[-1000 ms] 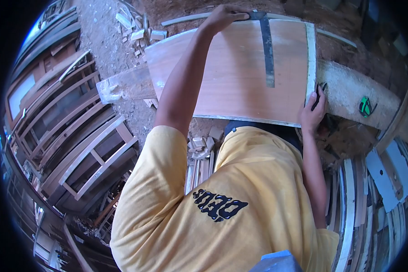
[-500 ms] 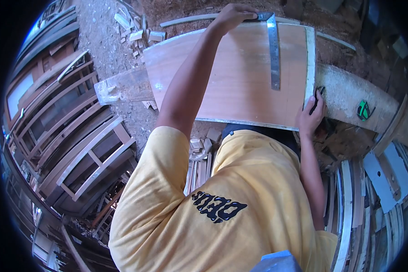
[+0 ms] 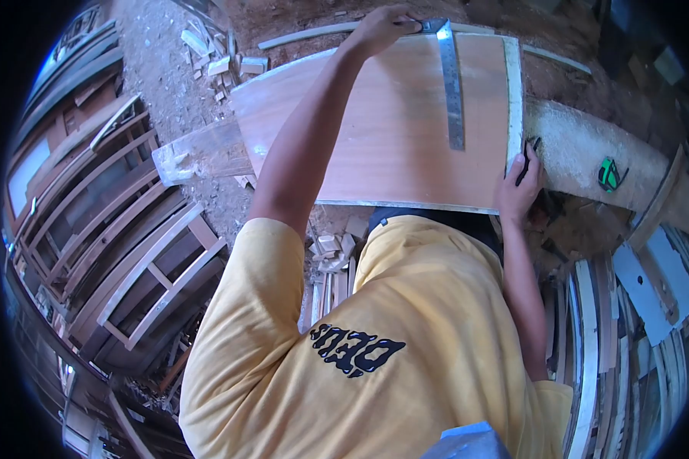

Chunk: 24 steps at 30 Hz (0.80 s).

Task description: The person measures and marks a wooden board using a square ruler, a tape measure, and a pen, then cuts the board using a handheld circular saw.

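Note:
A flat wooden panel (image 3: 390,130) with pale edges lies across a board in front of my body. At its far edge my left hand (image 3: 384,30) is closed on the dark handle of a metal try square (image 3: 452,92), whose blade lies over the panel, pointing toward me. My right hand (image 3: 522,183) is at the panel's right edge, fingers wrapped round a thin black object (image 3: 525,164), perhaps a pen or marker. A green tape measure (image 3: 609,175) rests on the board to the right of this hand.
The supporting board (image 3: 597,149) sticks out on both sides of the panel. Wooden frames (image 3: 164,275) are stacked at the left. Offcuts (image 3: 220,67) lie on the ground at the upper left. Long strips (image 3: 587,329) stand at the lower right.
The square's blade first shifted slightly right along the far edge, then back left, with my left hand on its handle. My right hand stays at the right edge. The whole view has shifted slightly.

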Each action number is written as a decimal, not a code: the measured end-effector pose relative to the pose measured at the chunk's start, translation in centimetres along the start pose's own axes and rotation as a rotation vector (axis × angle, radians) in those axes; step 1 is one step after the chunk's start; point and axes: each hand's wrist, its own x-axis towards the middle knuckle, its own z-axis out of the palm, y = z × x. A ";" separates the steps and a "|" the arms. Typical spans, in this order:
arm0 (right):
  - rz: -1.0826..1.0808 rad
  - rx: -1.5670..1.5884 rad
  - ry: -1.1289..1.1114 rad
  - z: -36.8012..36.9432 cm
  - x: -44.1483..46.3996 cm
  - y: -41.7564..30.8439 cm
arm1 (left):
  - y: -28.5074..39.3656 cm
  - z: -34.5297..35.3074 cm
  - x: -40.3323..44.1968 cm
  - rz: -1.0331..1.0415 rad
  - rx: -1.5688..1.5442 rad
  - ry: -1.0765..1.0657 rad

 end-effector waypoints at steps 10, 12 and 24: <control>-0.025 -0.025 0.025 0.3 -0.1 0.2 | 5.1 2.2 -1.0 0.060 0.147 0.156; -0.020 -0.008 0.026 0.4 -0.1 0.3 | 4.8 2.5 -0.7 0.211 0.108 0.184; -0.019 -0.006 0.015 0.5 -0.1 0.5 | 4.1 2.8 0.0 0.107 0.119 0.175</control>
